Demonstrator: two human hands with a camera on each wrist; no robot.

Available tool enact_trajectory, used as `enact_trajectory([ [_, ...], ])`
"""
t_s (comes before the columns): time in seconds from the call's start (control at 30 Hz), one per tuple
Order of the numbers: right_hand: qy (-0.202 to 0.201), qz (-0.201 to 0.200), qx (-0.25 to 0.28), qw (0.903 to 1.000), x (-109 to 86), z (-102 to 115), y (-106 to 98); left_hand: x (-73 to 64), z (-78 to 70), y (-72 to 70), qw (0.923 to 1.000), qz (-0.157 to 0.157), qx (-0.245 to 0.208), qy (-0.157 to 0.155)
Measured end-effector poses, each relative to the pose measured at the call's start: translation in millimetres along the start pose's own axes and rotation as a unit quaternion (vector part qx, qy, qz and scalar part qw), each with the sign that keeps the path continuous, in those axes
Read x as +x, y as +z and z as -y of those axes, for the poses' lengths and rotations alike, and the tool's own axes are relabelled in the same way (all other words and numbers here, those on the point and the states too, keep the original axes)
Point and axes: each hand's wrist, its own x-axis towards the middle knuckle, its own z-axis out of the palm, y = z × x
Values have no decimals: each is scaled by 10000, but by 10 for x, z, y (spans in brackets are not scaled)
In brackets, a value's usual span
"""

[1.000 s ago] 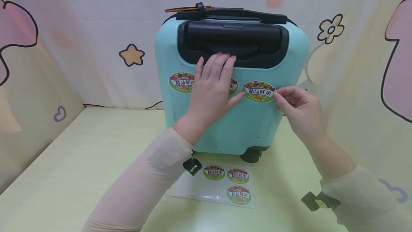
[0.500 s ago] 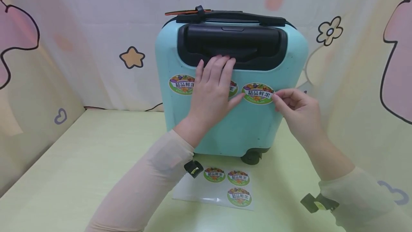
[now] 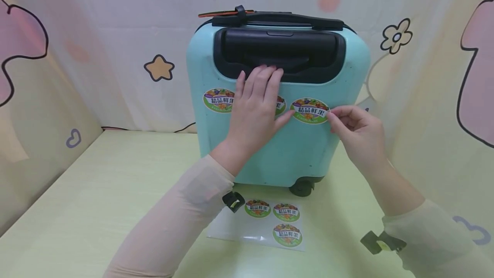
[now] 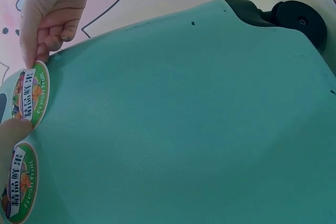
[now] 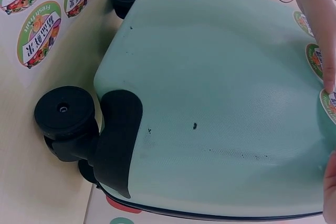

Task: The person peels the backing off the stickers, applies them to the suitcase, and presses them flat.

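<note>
A mint-green suitcase point(image 3: 278, 149) stands upright on the table, with a row of oval fruit stickers across its face. My right hand point(image 3: 359, 134) pinches the right edge of the rightmost sticker point(image 3: 310, 111) between thumb and forefinger. Over the middle sticker point(image 3: 280, 104) lies my left hand point(image 3: 252, 110), fingers extended up to the black handle recess and thumb at the left edge of the rightmost sticker. The left sticker point(image 3: 218, 100) is partly covered by that hand. In the left wrist view, the thumb touches the held sticker point(image 4: 39, 95), which lies against the case.
A white sticker sheet point(image 3: 239, 231) with several oval stickers lies on the table before the suitcase. A black wheel point(image 3: 302, 187) shows under the case's lower right corner. Behind hangs a patterned cloth point(image 3: 115, 55). Black trackers sit on both wrists.
Both hands keep their places on the suitcase and the rightmost sticker. Only a slight shift of the whole head view shows.
</note>
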Motion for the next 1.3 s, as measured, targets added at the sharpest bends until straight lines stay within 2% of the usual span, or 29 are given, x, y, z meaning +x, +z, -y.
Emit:
enact_trajectory([
  [0.6,-19,-26,-231,9997,-9,-7,1,3,-18,29,9997,-60,215,25],
  [1.07,-71,-3,-291,9996,-20,-2,15,25,-43,31,9993,-318,-18,-199],
  [1.3,-92,-7,-281,9996,-13,-8,13,31,-50,38,9989,-413,-16,-199],
])
